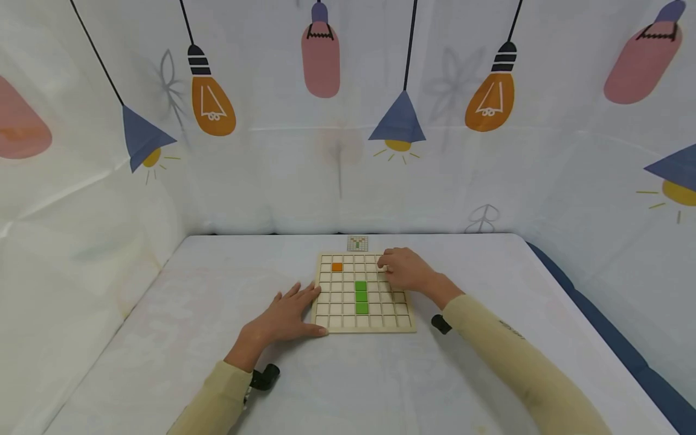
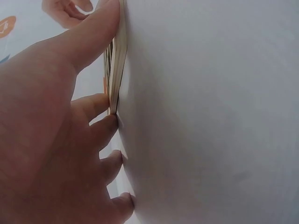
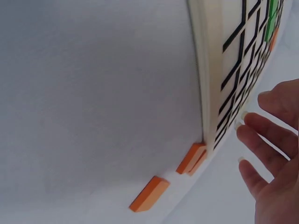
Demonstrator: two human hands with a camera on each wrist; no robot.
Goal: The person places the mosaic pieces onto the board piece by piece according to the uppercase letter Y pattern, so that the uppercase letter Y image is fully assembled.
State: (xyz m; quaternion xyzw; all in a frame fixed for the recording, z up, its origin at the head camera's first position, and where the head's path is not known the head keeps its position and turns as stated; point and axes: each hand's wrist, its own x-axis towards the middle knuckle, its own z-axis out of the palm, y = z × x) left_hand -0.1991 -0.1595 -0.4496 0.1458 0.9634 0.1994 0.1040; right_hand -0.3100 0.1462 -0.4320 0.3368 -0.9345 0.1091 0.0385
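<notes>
A pale square grid board [image 1: 333, 324] lies on the white table. In its cells sit an orange tile [image 1: 337, 267] near the back left and a column of three green tiles [image 1: 361, 296]. My left hand [image 1: 286, 315] rests at the board's left edge with fingers spread, its thumb [image 2: 96, 35] along the front corner. Over the back right cells is my right hand [image 1: 406, 269], its fingers bent loosely. In the right wrist view a gap shows between thumb and fingers [image 3: 264, 147], and no tile shows there. Loose orange tiles [image 3: 149, 193] lie beside the board, hidden in the head view.
Behind the board lies a small pattern card [image 1: 357, 243] showing a grid with coloured squares. A white curtain [image 1: 261, 175] printed with lamps and bulbs hangs behind the table [image 1: 348, 386]. Dark blue fabric [image 1: 598, 329] runs along the table's right side.
</notes>
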